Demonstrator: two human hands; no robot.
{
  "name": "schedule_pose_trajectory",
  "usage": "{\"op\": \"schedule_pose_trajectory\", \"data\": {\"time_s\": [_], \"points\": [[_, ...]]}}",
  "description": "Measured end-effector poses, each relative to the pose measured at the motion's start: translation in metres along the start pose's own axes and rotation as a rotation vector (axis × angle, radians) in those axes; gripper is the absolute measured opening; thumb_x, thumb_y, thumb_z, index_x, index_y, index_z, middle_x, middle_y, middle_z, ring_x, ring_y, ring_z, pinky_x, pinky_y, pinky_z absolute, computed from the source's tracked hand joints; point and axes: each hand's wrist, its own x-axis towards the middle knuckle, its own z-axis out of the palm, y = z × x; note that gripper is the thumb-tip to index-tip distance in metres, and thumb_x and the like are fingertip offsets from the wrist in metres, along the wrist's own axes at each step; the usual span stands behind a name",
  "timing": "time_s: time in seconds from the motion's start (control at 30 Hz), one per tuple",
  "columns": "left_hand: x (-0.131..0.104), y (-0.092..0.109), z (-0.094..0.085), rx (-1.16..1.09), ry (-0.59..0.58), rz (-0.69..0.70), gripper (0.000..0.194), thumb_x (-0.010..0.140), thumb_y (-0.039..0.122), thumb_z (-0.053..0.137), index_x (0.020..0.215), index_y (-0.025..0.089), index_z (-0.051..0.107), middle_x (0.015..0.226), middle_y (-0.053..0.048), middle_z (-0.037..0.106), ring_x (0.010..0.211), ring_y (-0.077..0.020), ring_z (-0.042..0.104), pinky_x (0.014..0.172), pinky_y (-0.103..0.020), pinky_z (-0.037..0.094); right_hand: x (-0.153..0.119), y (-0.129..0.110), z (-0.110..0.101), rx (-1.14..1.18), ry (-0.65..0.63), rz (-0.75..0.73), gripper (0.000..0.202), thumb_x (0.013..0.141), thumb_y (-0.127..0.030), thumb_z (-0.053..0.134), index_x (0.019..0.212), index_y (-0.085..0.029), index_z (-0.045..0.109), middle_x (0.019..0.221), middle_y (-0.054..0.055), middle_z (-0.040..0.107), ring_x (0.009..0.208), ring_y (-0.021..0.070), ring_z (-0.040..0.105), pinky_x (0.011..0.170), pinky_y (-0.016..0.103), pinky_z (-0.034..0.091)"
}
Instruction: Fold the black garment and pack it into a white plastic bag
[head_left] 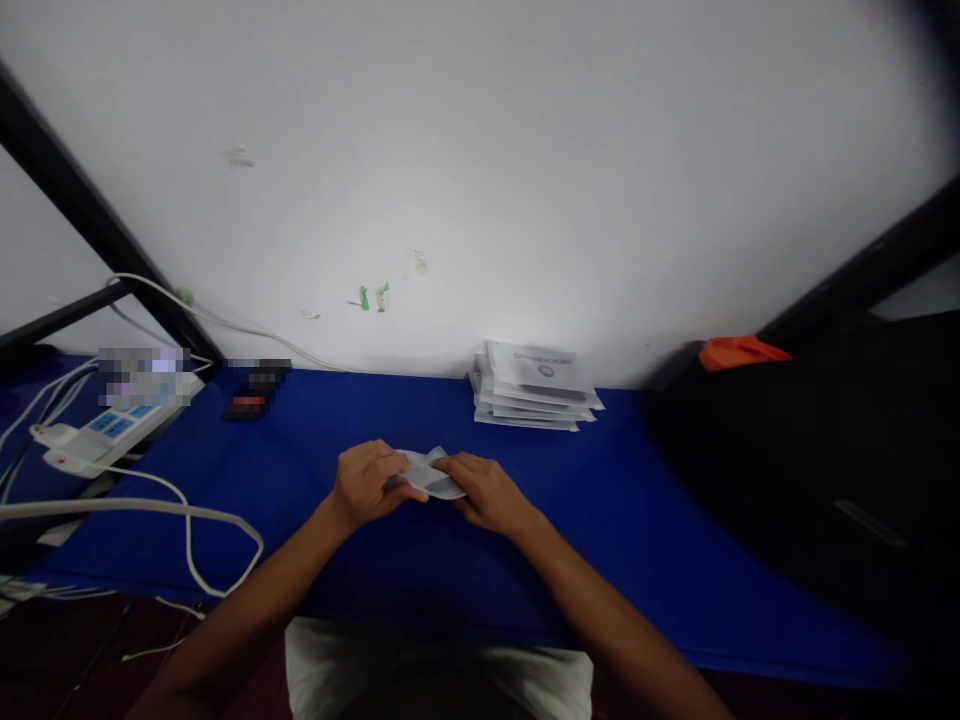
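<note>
Both hands meet over the middle of the blue surface point(600, 520). Left hand point(365, 483) and right hand point(486, 492) each pinch one end of a small pale packet point(433, 474), grip of both clamped on it, fingers curled tight. Packet sits between the hands, just above the cloth, crumpled and partly hidden by the fingers.

Risks, as judged from this:
- Thin, creased material under pull from both ends; it may tear unevenly or slip out of one pinch.
- If it opens suddenly, whatever is inside could drop onto the cloth; contents cannot be seen.
- Stack of similar packets point(534, 398) stands against the wall beyond the hands, well apart; little risk of toppling.
- White cable point(191, 545) loops near the left forearm; an elbow could snag it and drag the power strip point(105, 432).
</note>
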Motion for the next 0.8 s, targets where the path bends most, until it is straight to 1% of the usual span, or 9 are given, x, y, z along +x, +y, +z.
{"op": "schedule_pose_trajectory", "data": {"time_s": [0.07, 0.13, 0.2, 0.3, 0.37, 0.43, 0.5, 0.63, 0.8], "points": [[0.004, -0.007, -0.005, -0.002, -0.174, -0.009, 0.034, 0.085, 0.051, 0.065, 0.096, 0.019, 0.061, 0.076, -0.005, 0.071, 0.071, -0.0184, 0.068, 0.069, -0.03, 0.054, -0.003, 0.004, -0.004, 0.015, 0.025, 0.015, 0.038, 0.081, -0.01, 0.051, 0.117, -0.015, 0.057, 0.098, 0.01, 0.071, 0.086, 0.0213, 0.067, 0.074, 0.031, 0.054], [0.005, -0.013, -0.008, -0.06, -0.38, -0.047, 0.031, 0.089, 0.045, 0.062, 0.105, 0.018, 0.063, 0.09, -0.008, 0.073, 0.085, -0.0207, 0.069, 0.078, -0.034, 0.055, -0.005, 0.007, -0.009, 0.015, 0.034, 0.023, 0.034, 0.084, -0.011, 0.05, 0.116, -0.016, 0.058, 0.096, 0.01, 0.071, 0.085, 0.021, 0.068, 0.073, 0.031, 0.053], [0.003, -0.016, -0.008, -0.145, -0.484, -0.088, 0.027, 0.096, 0.036, 0.05, 0.11, 0.019, 0.064, 0.097, -0.009, 0.073, 0.089, -0.0196, 0.069, 0.08, -0.033, 0.055, -0.006, 0.008, -0.013, 0.003, 0.021, 0.027, 0.026, 0.088, -0.017, 0.052, 0.113, -0.016, 0.059, 0.094, 0.01, 0.072, 0.083, 0.0211, 0.069, 0.073, 0.031, 0.053], [-0.005, -0.019, -0.001, -0.201, -0.417, -0.092, 0.031, 0.099, 0.029, 0.038, 0.105, 0.018, 0.067, 0.088, -0.008, 0.074, 0.08, -0.018, 0.07, 0.073, -0.03, 0.056, -0.006, 0.004, -0.019, -0.008, 0.02, 0.064, 0.028, 0.09, -0.028, 0.057, 0.116, -0.017, 0.059, 0.102, 0.011, 0.072, 0.089, 0.0227, 0.069, 0.076, 0.032, 0.054], [-0.01, -0.019, 0.003, -0.176, -0.331, -0.079, 0.03, 0.099, 0.028, 0.039, 0.099, 0.017, 0.067, 0.082, -0.007, 0.073, 0.074, -0.017, 0.069, 0.069, -0.029, 0.055, -0.004, -0.003, -0.025, 0.02, 0.001, 0.081, 0.036, 0.089, -0.027, 0.058, 0.124, -0.018, 0.055, 0.113, 0.012, 0.069, 0.1, 0.0235, 0.067, 0.083, 0.034, 0.052], [-0.014, -0.019, 0.006, -0.128, -0.259, -0.081, 0.027, 0.098, 0.026, 0.042, 0.092, 0.017, 0.067, 0.076, -0.005, 0.072, 0.068, -0.0151, 0.068, 0.064, -0.027, 0.053, -0.002, -0.01, -0.031, 0.087, -0.062, 0.094, 0.041, 0.088, -0.021, 0.059, 0.128, -0.02, 0.051, 0.116, 0.01, 0.068, 0.099, 0.022, 0.067, 0.082, 0.032, 0.052], [-0.016, -0.02, 0.006, -0.076, -0.211, -0.098, 0.027, 0.097, 0.028, 0.048, 0.078, 0.017, 0.064, 0.064, -0.002, 0.066, 0.056, -0.0129, 0.062, 0.056, -0.024, 0.048, -0.001, -0.018, -0.037, 0.167, -0.134, 0.132, 0.036, 0.088, -0.021, 0.059, 0.124, -0.019, 0.054, 0.102, 0.006, 0.071, 0.082, 0.0192, 0.068, 0.069, 0.027, 0.051], [-0.02, -0.019, 0.005, -0.01, -0.192, -0.155, 0.044, 0.095, 0.036, 0.054, 0.054, 0.019, 0.047, 0.044, 0.004, 0.045, 0.04, -0.0098, 0.043, 0.045, -0.024, 0.033, -0.001, -0.026, -0.052, 0.294, -0.199, 0.194, 0.017, 0.091, -0.031, 0.057, 0.101, -0.018, 0.059, 0.071, 0.0, 0.066, 0.057, 0.0149, 0.06, 0.051, 0.022, 0.041], [-0.021, -0.022, 0.008, -0.021, -0.3, -0.287, 0.046, 0.1, 0.04, 0.041, 0.061, 0.018, 0.051, 0.05, 0.004, 0.048, 0.043, -0.0085, 0.047, 0.049, -0.022, 0.033, -0.013, -0.016, -0.105, 0.189, -0.194, 0.181, 0.014, 0.093, -0.031, 0.054, 0.095, -0.019, 0.06, 0.068, 0.0, 0.066, 0.055, 0.0151, 0.059, 0.051, 0.024, 0.043]]}}
